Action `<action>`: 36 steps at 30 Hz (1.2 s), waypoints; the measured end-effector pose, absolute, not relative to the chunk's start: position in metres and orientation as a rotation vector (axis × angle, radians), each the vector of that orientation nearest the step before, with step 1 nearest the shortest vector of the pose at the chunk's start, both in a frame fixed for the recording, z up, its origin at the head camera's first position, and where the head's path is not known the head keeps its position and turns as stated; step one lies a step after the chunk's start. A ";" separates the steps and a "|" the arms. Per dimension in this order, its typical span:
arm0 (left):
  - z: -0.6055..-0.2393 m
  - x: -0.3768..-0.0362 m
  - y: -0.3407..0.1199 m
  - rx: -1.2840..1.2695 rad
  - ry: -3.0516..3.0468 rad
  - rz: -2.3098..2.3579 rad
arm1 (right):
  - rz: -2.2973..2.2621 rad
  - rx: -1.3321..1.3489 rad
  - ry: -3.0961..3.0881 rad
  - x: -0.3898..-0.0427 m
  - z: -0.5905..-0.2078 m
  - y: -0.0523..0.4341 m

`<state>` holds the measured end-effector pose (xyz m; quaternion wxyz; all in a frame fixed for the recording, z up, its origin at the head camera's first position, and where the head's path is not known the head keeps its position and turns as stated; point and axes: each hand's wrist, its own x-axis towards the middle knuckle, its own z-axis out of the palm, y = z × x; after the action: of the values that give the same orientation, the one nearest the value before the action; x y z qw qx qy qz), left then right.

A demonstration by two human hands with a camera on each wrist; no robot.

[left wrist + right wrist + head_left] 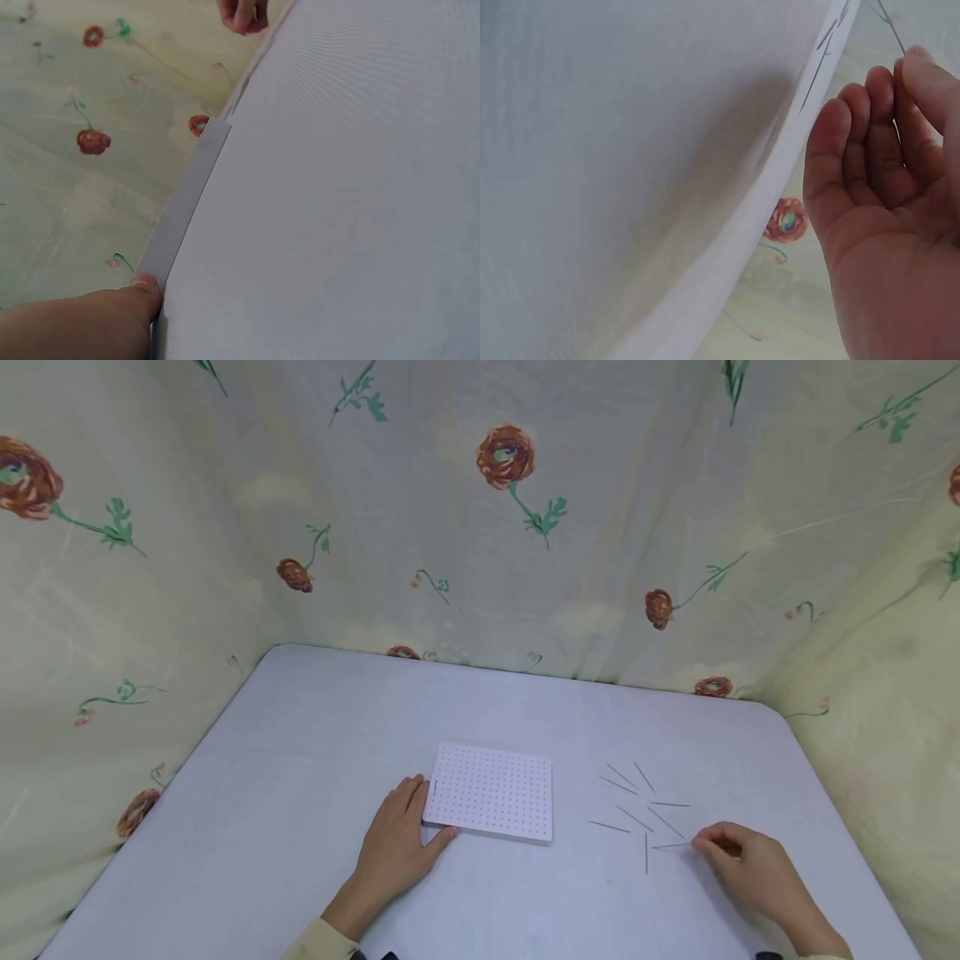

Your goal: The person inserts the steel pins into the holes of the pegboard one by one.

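Observation:
A white pegboard [491, 793] with rows of small holes lies on the table. One short thin stick [435, 787] stands near its left edge. My left hand [401, 835] rests against the board's near left corner, fingers along the left side and thumb at the front edge. To the right, my right hand [750, 868] pinches the end of a thin dark stick [894, 31] between thumb and forefinger. In the right wrist view the other fingers are bent loosely beside it. Several similar loose sticks [636, 818] lie scattered left of this hand.
A white-covered table [300, 735] carries everything. Behind it and along both sides hangs a flowered curtain [420, 510]. Between the board and the loose sticks runs a strip of bare tabletop.

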<state>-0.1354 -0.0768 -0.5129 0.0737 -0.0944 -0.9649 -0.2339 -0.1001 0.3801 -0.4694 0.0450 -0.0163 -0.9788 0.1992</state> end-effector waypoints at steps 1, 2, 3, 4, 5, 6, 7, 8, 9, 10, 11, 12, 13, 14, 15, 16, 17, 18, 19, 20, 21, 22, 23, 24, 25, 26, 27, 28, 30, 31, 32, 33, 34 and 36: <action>-0.513 -0.135 -0.077 -0.284 -2.897 -0.700 | 0.630 -0.069 -2.993 -0.100 -0.468 0.380; -0.512 -0.135 -0.077 -0.285 -2.896 -0.700 | 0.653 -0.086 -2.999 -0.100 -0.467 0.379; -0.512 -0.135 -0.077 -0.287 -2.896 -0.700 | 0.681 -0.105 -3.004 -0.100 -0.466 0.379; -0.512 -0.135 -0.077 -0.290 -2.895 -0.699 | 0.713 -0.118 -3.008 -0.100 -0.465 0.378; -0.512 -0.135 -0.077 -0.292 -2.893 -0.699 | 0.746 -0.127 -3.010 -0.100 -0.465 0.378; -0.512 -0.135 -0.077 -0.294 -2.890 -0.698 | 0.782 -0.137 -3.007 -0.100 -0.464 0.377; -0.512 -0.136 -0.077 -0.296 -2.889 -0.697 | 0.816 -0.141 -2.996 -0.100 -0.464 0.377; -0.512 -0.136 -0.077 -0.297 -2.887 -0.696 | 0.847 -0.139 -2.985 -0.100 -0.464 0.377; -0.512 -0.136 -0.077 -0.298 -2.886 -0.696 | 0.877 -0.134 -2.972 -0.100 -0.463 0.377; -0.512 -0.136 -0.077 -0.298 -2.885 -0.693 | 0.895 -0.124 -2.955 -0.101 -0.464 0.377; -0.512 -0.136 -0.077 -0.297 -2.885 -0.692 | 0.913 -0.119 -2.937 -0.101 -0.464 0.377; -0.513 -0.136 -0.077 -0.296 -2.885 -0.690 | 0.930 -0.114 -2.917 -0.101 -0.464 0.376; -0.513 -0.136 -0.077 -0.294 -2.887 -0.688 | 0.954 -0.107 -2.896 -0.101 -0.464 0.377; -0.513 -0.136 -0.077 -0.293 -2.888 -0.689 | 0.979 -0.102 -2.876 -0.102 -0.464 0.377; -0.513 -0.136 -0.078 -0.292 -2.891 -0.688 | 1.005 -0.093 -2.854 -0.102 -0.465 0.377; -0.513 -0.136 -0.078 -0.291 -2.892 -0.687 | 1.022 -0.087 -2.834 -0.102 -0.465 0.377; -0.513 -0.136 -0.078 -0.291 -2.892 -0.689 | 1.047 -0.080 -2.816 -0.102 -0.465 0.377; -0.512 -0.136 -0.078 -0.292 -2.892 -0.690 | 1.064 -0.072 -2.800 -0.103 -0.465 0.377; -0.512 -0.136 -0.078 -0.294 -2.890 -0.692 | 1.073 -0.066 -2.786 -0.103 -0.466 0.377; -0.512 -0.136 -0.078 -0.296 -2.887 -0.693 | 1.076 -0.061 -2.776 -0.103 -0.466 0.377; -0.512 -0.136 -0.078 -0.298 -2.884 -0.693 | 1.072 -0.060 -2.769 -0.103 -0.466 0.376; -0.512 -0.136 -0.078 -0.301 -2.881 -0.692 | 1.060 -0.061 -2.762 -0.103 -0.466 0.376; -0.512 -0.136 -0.078 -0.303 -2.878 -0.691 | 1.055 -0.062 -2.752 -0.104 -0.466 0.376; -0.512 -0.136 -0.078 -0.304 -2.876 -0.690 | 1.033 -0.064 -2.747 -0.104 -0.466 0.375; -0.512 -0.136 -0.078 -0.305 -2.876 -0.692 | 1.022 -0.066 -2.738 -0.104 -0.466 0.374; -0.513 -0.136 -0.078 -0.305 -2.877 -0.693 | 1.017 -0.068 -2.726 -0.104 -0.466 0.373; -0.513 -0.136 -0.078 -0.305 -2.880 -0.694 | 1.007 -0.069 -2.715 -0.105 -0.466 0.372; -0.513 -0.136 -0.078 -0.303 -2.884 -0.693 | 0.995 -0.071 -2.703 -0.105 -0.465 0.371; -0.514 -0.136 -0.077 -0.298 -2.890 -0.693 | 0.979 -0.069 -2.679 -0.106 -0.465 0.367; -0.514 -0.136 -0.077 -0.296 -2.892 -0.693 | 0.981 -0.069 -2.667 -0.106 -0.464 0.365; -0.514 -0.136 -0.077 -0.295 -2.894 -0.694 | 0.983 -0.065 -2.652 -0.107 -0.464 0.363; -0.514 -0.136 -0.077 -0.295 -2.894 -0.691 | 0.977 -0.064 -2.643 -0.108 -0.463 0.360; -0.514 -0.136 -0.077 -0.295 -2.894 -0.692 | 0.975 -0.062 -2.631 -0.108 -0.462 0.358; -0.514 -0.136 -0.077 -0.295 -2.892 -0.690 | 0.972 -0.067 -2.613 -0.110 -0.461 0.351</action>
<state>-0.1360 -0.0774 -0.5138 0.0769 -0.0984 -0.9651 -0.2303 -0.1102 0.3515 -0.4606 0.1755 -0.0238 -0.9225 0.3430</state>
